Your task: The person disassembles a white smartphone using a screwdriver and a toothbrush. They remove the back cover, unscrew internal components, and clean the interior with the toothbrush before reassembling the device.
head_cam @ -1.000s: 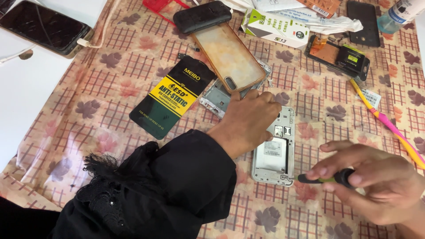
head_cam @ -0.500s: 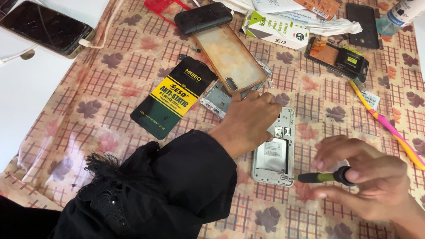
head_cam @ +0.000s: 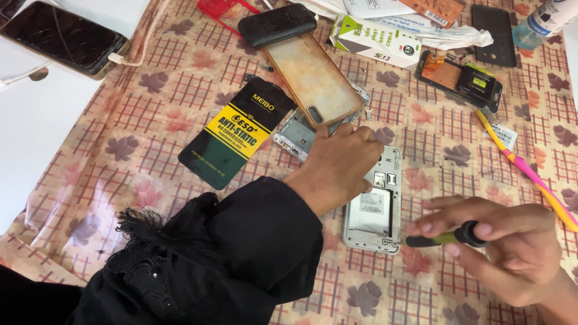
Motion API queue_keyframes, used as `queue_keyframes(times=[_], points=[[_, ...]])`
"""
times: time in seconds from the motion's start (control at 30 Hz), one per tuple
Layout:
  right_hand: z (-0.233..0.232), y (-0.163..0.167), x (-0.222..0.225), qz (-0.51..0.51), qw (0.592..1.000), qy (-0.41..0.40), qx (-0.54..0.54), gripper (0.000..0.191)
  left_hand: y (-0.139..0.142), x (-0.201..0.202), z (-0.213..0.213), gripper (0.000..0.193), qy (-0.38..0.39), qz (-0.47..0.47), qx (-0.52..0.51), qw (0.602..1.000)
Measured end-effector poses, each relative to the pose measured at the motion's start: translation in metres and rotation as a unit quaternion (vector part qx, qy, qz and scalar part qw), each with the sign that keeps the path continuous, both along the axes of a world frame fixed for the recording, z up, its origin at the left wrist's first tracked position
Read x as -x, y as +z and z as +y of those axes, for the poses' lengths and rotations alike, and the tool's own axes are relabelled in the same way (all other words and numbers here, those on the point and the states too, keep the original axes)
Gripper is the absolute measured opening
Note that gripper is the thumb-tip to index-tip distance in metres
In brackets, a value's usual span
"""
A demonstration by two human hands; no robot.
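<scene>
An opened silver phone body lies back-up on the patterned cloth, its inner frame showing. My left hand, in a black sleeve, rests on the phone's upper left part and holds it down. My right hand grips a small screwdriver with a yellow-and-black handle. Its tip touches the phone's lower right corner.
A black and yellow flat packet, a clear phone case over a metal frame, a black phone, a small box, a circuit board part, a pink and yellow toothbrush and a charging phone lie around.
My right hand has moved the screwdriver left, bringing its tip to the phone's lower corner. My left hand has stayed on the phone.
</scene>
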State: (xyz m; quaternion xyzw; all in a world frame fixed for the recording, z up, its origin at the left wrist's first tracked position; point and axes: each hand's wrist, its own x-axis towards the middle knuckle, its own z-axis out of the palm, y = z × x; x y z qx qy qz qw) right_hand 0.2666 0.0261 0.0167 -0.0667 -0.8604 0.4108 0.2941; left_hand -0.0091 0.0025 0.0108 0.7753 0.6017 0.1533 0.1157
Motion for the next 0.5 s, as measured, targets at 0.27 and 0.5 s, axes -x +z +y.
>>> queue_keyframes(times=[0.27, 0.5], points=[[0.004, -0.003, 0.007, -0.042, 0.998, 0.008, -0.035, 0.063, 0.000, 0.000, -0.001, 0.055, -0.004, -0.007, 0.002, 1.000], [0.007, -0.013, -0.004, -0.014, 0.998, 0.017, -0.057, 0.074, -0.002, 0.000, 0.000, 0.057, -0.005, -0.018, 0.002, 1.000]])
